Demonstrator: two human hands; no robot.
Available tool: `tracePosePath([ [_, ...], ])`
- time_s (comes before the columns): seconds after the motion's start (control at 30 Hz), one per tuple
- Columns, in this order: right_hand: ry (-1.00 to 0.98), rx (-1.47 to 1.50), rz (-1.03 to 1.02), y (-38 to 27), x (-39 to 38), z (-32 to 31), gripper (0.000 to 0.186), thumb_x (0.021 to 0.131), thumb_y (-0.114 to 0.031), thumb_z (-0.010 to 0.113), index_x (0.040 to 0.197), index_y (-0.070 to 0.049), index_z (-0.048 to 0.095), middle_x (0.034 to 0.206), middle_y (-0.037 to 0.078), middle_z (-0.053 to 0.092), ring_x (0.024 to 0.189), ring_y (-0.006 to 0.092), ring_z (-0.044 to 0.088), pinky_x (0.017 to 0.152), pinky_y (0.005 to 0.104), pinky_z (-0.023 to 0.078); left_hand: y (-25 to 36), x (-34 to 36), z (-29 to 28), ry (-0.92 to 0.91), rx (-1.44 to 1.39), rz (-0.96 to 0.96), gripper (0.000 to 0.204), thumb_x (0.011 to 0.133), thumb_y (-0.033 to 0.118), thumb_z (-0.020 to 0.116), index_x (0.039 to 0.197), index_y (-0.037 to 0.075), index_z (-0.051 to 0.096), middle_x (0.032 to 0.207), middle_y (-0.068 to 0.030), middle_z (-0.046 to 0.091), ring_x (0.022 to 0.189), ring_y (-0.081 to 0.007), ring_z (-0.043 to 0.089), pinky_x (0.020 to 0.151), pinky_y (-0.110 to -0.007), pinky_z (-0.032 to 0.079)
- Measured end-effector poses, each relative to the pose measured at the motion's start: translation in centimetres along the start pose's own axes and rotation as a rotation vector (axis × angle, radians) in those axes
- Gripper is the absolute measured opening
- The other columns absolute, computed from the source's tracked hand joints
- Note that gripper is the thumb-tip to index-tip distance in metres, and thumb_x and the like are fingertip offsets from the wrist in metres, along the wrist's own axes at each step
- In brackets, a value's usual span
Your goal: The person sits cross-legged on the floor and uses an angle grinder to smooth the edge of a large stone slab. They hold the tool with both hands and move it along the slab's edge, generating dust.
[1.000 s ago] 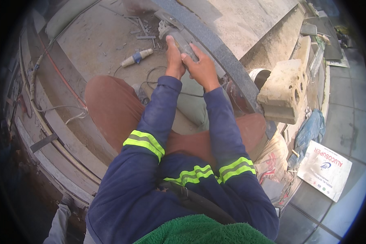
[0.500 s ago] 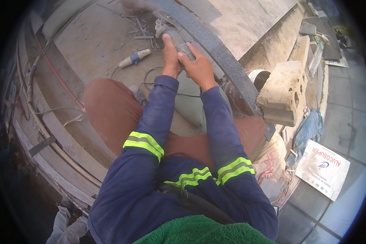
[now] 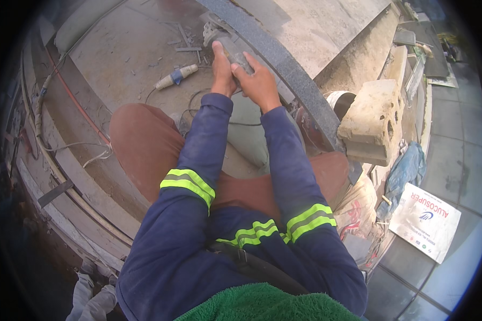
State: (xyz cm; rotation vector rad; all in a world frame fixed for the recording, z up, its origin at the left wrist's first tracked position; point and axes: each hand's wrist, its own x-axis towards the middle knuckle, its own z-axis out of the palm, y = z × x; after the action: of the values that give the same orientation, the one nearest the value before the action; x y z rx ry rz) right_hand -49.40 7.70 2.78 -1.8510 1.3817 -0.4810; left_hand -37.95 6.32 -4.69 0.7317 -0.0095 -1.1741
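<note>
Both my hands are wrapped round a dust-covered angle grinder [image 3: 240,58], its head up and to the left against the near side of a long grey stone slab [image 3: 292,67]. My left hand [image 3: 223,70] grips it closer to the head, thumb laid along the body. Behind it, my right hand [image 3: 258,84] closes on the rear of the body. The grinder's disc cannot be made out, and pale dust hangs near its head. A cable runs below my wrists, and a white-and-blue plug connector [image 3: 177,77] lies on the dusty floor to the left.
A pale concrete block [image 3: 372,123] stands at the slab's right end, beside a white bucket [image 3: 340,101]. Stone offcuts [image 3: 187,49] lie beyond the connector. An orange hose [image 3: 77,93] and cables run along the left. A printed white board [image 3: 426,222] lies at lower right.
My hands and the grinder have shifted slightly up and to the left along the slab. The grip is the same.
</note>
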Motion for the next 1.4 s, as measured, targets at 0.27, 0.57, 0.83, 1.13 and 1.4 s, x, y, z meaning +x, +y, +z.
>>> tracePosePath([
  [0.27, 0.051, -0.006, -0.100, 1.7, 0.3, 0.0, 0.077, 0.099, -0.046, 0.079, 0.161, -0.004, 0.063, 0.086, 0.017, 0.076, 0.069, 0.0222, 0.072, 0.067, 0.0364, 0.057, 0.1, -1.6, 1.1, -0.006, -0.003, -0.028, 0.077, 0.118, 0.067, 0.037, 0.151, 0.001, 0.057, 0.138, -0.0170, 0.070, 0.121, -0.0336, 0.073, 0.101, -0.050, 0.062],
  [0.57, 0.052, -0.031, -0.109, 1.7, -0.8, -0.5, 0.078, 0.099, -0.046, 0.080, 0.162, -0.004, 0.062, 0.073, 0.012, 0.075, 0.058, 0.0178, 0.072, 0.061, 0.0349, 0.057, -0.3, -2.2, 0.9, -0.018, -0.028, -0.015, 0.078, 0.118, 0.068, 0.036, 0.152, 0.001, 0.057, 0.137, -0.0171, 0.071, 0.121, -0.0329, 0.073, 0.102, -0.049, 0.061],
  [0.83, 0.052, -0.026, -0.106, 1.8, -1.3, -0.7, 0.078, 0.099, -0.047, 0.080, 0.163, -0.005, 0.062, 0.074, 0.012, 0.075, 0.058, 0.0175, 0.071, 0.060, 0.0342, 0.055, -0.9, -2.2, 0.6, -0.024, -0.038, -0.010, 0.076, 0.119, 0.065, 0.036, 0.151, 0.000, 0.057, 0.136, -0.0173, 0.072, 0.120, -0.0320, 0.074, 0.103, -0.047, 0.061],
  [1.13, 0.052, -0.009, -0.108, 1.8, -2.0, -1.2, 0.078, 0.099, -0.047, 0.080, 0.162, -0.004, 0.062, 0.077, 0.013, 0.076, 0.057, 0.0169, 0.070, 0.061, 0.0342, 0.055, -0.9, -3.2, 1.0, -0.001, -0.009, -0.017, 0.076, 0.119, 0.065, 0.037, 0.149, -0.001, 0.059, 0.135, -0.0170, 0.072, 0.119, -0.0310, 0.074, 0.103, -0.046, 0.060],
  [1.4, 0.054, -0.037, -0.122, 2.3, -2.2, -1.4, 0.077, 0.099, -0.046, 0.080, 0.161, -0.003, 0.063, 0.076, 0.014, 0.076, 0.056, 0.0175, 0.070, 0.061, 0.0350, 0.056, -1.3, -3.6, 1.0, -0.002, -0.010, -0.007, 0.076, 0.119, 0.066, 0.037, 0.152, 0.001, 0.057, 0.139, -0.0161, 0.070, 0.124, -0.0304, 0.071, 0.107, -0.046, 0.058],
])
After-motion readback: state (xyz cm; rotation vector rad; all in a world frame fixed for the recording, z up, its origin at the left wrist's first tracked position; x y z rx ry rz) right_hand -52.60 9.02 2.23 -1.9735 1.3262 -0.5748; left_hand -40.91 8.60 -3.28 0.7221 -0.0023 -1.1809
